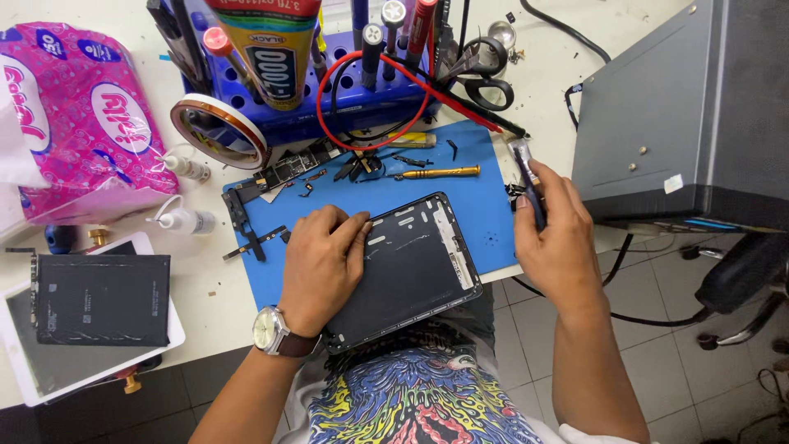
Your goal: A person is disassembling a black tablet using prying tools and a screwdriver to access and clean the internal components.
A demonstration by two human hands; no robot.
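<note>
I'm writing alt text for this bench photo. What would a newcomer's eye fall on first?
Probably the dark tablet shell lying open at the middle of the blue mat, with the left hand pressing on it. Just right of it, the right hand holds a slim dark tool upright. The bright pink packet at far left also pulls the eye.

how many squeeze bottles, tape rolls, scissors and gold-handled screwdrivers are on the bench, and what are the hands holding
Small white squeeze bottles: 2
Tape rolls: 1
Scissors: 1
Gold-handled screwdrivers: 1
Total: 5
The left hand presses on the dark tablet shell; the right hand grips a slim dark tool.
</note>
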